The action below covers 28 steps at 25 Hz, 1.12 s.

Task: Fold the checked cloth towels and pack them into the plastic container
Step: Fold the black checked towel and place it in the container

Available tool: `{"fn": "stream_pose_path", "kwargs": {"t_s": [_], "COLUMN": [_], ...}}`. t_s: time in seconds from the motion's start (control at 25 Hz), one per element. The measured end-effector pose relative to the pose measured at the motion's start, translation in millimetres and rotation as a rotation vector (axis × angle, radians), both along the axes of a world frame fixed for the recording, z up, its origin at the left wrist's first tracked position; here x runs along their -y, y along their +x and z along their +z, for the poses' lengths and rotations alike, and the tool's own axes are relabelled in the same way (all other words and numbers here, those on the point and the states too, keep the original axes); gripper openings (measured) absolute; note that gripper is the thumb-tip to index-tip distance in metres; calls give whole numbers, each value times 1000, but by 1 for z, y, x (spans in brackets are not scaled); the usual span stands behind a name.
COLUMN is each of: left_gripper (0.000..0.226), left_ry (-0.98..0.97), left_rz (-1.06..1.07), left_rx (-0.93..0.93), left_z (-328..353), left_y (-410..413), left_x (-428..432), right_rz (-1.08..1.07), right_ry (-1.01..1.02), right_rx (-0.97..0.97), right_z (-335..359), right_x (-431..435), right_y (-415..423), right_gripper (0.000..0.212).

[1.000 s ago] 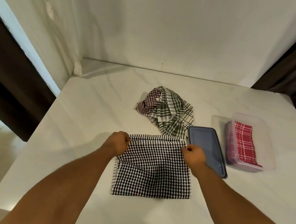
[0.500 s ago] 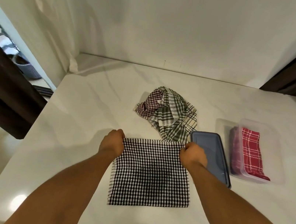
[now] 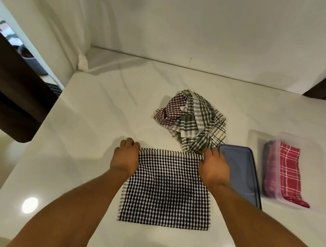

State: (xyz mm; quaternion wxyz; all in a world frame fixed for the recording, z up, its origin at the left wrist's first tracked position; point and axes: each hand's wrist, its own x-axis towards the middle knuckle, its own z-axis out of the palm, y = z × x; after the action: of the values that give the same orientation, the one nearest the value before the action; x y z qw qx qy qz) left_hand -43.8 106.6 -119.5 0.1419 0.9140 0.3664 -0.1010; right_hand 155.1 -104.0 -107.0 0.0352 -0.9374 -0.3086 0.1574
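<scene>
A black-and-white checked towel lies flat on the white table in front of me. My left hand grips its far left corner and my right hand grips its far right corner, both resting on the table. Behind it sits a crumpled heap of towels, green-checked and maroon-checked. At the right stands the clear plastic container with a folded red checked towel inside.
A blue lid lies flat between the towel and the container, touching my right hand's side. The white marble table ends at the left and near edges. A wall rises behind it; dark curtains hang at both sides.
The towel's far edge, lifted slightly a second ago, now lies flat and straight. Both hands stayed on its far corners; the camera view shifted a little.
</scene>
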Motion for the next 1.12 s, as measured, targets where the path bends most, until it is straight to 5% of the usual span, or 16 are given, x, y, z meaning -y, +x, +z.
{"fn": "stream_pose_path", "kwargs": {"t_s": [0.24,0.6,1.12], "left_gripper": [32,24,29], "left_ry": [58,217,-46], "left_rz": [-106,-285,-135], "left_rx": [-89,-151,-44], "left_z": [3,23,24], "left_y": [-3,0,-8], "left_x": [-3,-14,-1], "right_rz": [151,182,119], "right_ry": [-142,-180,-71], "right_rx": [-54,-111,-183], "right_z": [-5,18,22], "right_x": [-11,-18,-6], "right_y": [2,2,-5], "right_gripper": [45,24,23]}}
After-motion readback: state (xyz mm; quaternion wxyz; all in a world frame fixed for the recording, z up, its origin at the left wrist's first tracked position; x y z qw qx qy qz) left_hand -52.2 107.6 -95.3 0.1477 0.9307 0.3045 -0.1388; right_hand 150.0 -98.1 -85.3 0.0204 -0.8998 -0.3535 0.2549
